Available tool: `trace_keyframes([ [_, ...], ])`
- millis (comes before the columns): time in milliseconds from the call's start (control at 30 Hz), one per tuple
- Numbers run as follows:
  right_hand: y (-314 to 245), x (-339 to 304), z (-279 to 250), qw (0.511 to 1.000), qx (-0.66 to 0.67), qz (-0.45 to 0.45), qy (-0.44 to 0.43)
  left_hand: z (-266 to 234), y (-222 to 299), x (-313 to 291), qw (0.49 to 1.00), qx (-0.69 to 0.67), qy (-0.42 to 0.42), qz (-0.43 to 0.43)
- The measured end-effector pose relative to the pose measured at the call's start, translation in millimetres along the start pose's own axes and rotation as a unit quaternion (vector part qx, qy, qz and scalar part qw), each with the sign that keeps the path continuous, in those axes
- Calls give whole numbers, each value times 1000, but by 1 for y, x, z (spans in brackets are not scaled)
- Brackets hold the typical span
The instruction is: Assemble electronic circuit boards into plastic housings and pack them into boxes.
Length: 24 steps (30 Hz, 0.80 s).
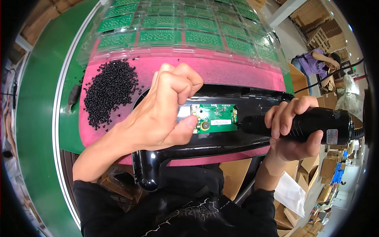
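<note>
"Head view: centre?"
"One green rectangular circuit board (217, 114), inside a glossy black plastic housing (213, 144)."
"Three o'clock of it?"
"Right hand (286, 120), wrapped around a black cylindrical power tool (329, 118), tip near the board."
"Nine?"
"Left hand (167, 104), fingers curled, thumb at the board's edge; any pinched item, I cannot tell."

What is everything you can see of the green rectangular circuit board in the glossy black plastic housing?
The green rectangular circuit board lies component side up in the glossy black plastic housing, its longer edges running left to right. A white label strip sits near its lower edge, a round yellow-rimmed component at lower left, and small pale and dark parts at both ends. The left hand overlaps its left edge; the black cylindrical tool's tip is at its right end. Whether either touches it is unclear.
</note>
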State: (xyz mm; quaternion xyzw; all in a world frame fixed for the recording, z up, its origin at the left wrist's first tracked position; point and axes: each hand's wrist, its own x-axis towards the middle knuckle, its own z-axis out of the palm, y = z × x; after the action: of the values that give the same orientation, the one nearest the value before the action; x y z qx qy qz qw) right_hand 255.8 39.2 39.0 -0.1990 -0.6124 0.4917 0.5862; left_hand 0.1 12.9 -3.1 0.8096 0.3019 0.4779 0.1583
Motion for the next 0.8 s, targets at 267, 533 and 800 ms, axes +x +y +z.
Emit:
trace_keyframes([
  [267,6,-2,-6,999,5,18,26,6,-2,1,999,27,41,-21],
  [533,15,4,-1,999,17,40,-25,-3,-7,5,978,182,15,-97],
  [800,11,5,-8,996,51,61,-49,-6,-4,0,947,231,-110,-195],
])
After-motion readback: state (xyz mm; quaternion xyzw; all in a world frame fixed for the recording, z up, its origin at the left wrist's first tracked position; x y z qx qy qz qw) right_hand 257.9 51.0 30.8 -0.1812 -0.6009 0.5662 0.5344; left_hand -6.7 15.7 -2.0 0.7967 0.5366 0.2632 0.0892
